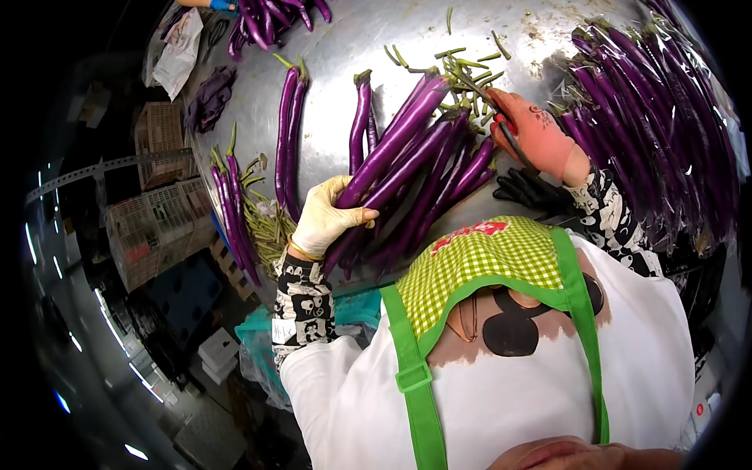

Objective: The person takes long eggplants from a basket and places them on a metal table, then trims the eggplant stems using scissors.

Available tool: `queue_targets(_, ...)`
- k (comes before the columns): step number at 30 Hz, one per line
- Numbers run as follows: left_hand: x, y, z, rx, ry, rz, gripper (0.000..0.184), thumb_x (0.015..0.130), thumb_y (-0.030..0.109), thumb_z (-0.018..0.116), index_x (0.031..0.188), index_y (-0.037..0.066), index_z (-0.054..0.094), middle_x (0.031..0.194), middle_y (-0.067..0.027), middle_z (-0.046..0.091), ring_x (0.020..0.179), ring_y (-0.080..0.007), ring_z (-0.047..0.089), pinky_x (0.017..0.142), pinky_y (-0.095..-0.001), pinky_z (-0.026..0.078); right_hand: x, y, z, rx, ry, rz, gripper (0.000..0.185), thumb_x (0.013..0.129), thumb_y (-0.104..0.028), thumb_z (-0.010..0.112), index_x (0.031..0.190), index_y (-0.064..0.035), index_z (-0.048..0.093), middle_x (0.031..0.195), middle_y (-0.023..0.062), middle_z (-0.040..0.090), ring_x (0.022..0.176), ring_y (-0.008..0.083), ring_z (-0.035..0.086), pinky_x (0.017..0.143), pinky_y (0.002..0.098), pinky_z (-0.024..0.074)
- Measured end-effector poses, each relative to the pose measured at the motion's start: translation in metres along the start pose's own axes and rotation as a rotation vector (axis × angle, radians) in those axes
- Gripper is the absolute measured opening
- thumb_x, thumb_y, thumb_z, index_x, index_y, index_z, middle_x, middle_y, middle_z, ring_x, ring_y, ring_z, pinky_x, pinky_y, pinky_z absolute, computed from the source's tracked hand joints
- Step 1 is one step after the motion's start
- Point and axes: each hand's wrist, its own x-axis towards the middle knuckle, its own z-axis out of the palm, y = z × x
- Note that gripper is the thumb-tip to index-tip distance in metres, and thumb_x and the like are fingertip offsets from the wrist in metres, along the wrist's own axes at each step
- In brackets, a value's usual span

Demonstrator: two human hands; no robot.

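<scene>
My left hand (327, 218), in a pale glove with a bare thumb tip, is closed round the lower end of a long purple eggplant (399, 141). My right hand (533, 133), in an orange glove, grips dark-handled scissors (513, 145), whose blades point at the green stem end of that eggplant. Several more eggplants (439, 184) lie beneath it in a heap. Cut green stems (470, 66) are scattered just beyond the blades.
Wrapped eggplants (650, 117) pile up on the right of the metal table (329, 94). At left lie two eggplants (288, 141), a stem heap (270, 227) and a purple cloth (211, 98). A black glove (529, 189) lies near my right wrist. Another person's blue-gloved hand (222, 5) shows at the top.
</scene>
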Motion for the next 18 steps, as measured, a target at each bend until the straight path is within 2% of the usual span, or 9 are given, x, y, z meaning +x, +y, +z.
queue_targets(3, 0.0, -0.003, 0.0, -0.052, 0.004, -0.003, 0.04, 0.078, -0.007, 0.083, 0.113, -0.006, 0.063, 0.091, -0.0092, 0.07, 0.074, -0.0153, 0.07, 0.07, -0.0282, 0.059, -0.006, -0.001, -0.001, 0.009, -0.05, 0.022, 0.051, 0.093, -0.009, 0.065, 0.141, 0.0021, 0.049, 0.109, 0.0223, 0.065, 0.094, 0.0348, 0.065, 0.086, 0.0388, 0.052)
queue_targets(6, 0.0, -0.004, -0.002, -0.036, -0.014, -0.011, 0.041, 0.078, -0.006, 0.083, 0.114, -0.005, 0.063, 0.092, -0.0089, 0.07, 0.074, -0.015, 0.069, 0.07, -0.028, 0.059, -0.011, 0.011, 0.008, 0.192, -0.083, 0.05, 0.051, 0.094, -0.009, 0.065, 0.141, 0.0041, 0.048, 0.106, 0.0196, 0.064, 0.088, 0.0274, 0.061, 0.085, 0.0349, 0.0508)
queue_targets(9, 0.001, -0.003, 0.001, 0.009, -0.037, -0.037, 0.041, 0.078, -0.006, 0.083, 0.114, -0.006, 0.063, 0.091, -0.008, 0.069, 0.074, -0.0145, 0.069, 0.069, -0.0277, 0.059, -0.007, 0.002, 0.001, 0.185, -0.108, 0.084, 0.051, 0.096, -0.011, 0.064, 0.142, 0.0048, 0.047, 0.106, 0.0176, 0.064, 0.085, 0.0235, 0.057, 0.085, 0.0328, 0.0502)
queue_targets(12, 0.0, 0.002, 0.006, 0.056, -0.029, -0.065, 0.043, 0.078, -0.005, 0.083, 0.116, -0.005, 0.063, 0.092, -0.0063, 0.069, 0.073, -0.0126, 0.067, 0.068, -0.0265, 0.057, -0.003, 0.005, 0.002, 0.26, -0.111, 0.102, 0.047, 0.095, -0.018, 0.062, 0.136, 0.0039, 0.051, 0.122, 0.0277, 0.064, 0.108, 0.0433, 0.064, 0.094, 0.044, 0.0502)
queue_targets(14, 0.003, -0.006, 0.006, 0.073, -0.024, -0.042, 0.046, 0.078, -0.001, 0.084, 0.118, -0.004, 0.064, 0.095, -0.006, 0.07, 0.075, -0.0111, 0.067, 0.07, -0.0257, 0.056, -0.007, 0.006, 0.007, 0.194, 0.015, 0.009, 0.043, 0.095, -0.014, 0.063, 0.133, 0.0039, 0.052, 0.112, 0.0261, 0.067, 0.102, 0.0415, 0.066, 0.087, 0.045, 0.051)
queue_targets(16, 0.007, -0.014, 0.011, 0.242, 0.084, 0.008, 0.048, 0.076, 0.005, 0.086, 0.118, -0.003, 0.065, 0.098, -0.0046, 0.072, 0.085, -0.0101, 0.066, 0.079, -0.0253, 0.055, -0.011, 0.014, 0.014, 0.082, -0.008, 0.11, 0.043, 0.094, -0.014, 0.064, 0.133, 0.0026, 0.053, 0.106, 0.0256, 0.068, 0.095, 0.0402, 0.066, 0.083, 0.0448, 0.0511)
queue_targets(18, 0.012, -0.026, 0.016, 0.349, 0.175, 0.091, 0.048, 0.076, 0.006, 0.086, 0.118, -0.002, 0.065, 0.099, -0.0053, 0.073, 0.088, -0.0109, 0.066, 0.083, -0.026, 0.055, -0.014, 0.031, 0.023, 0.08, -0.048, 0.101, 0.041, 0.095, -0.014, 0.064, 0.131, 0.0017, 0.054, 0.104, 0.0257, 0.067, 0.09, 0.0409, 0.065, 0.08, 0.046, 0.0505)
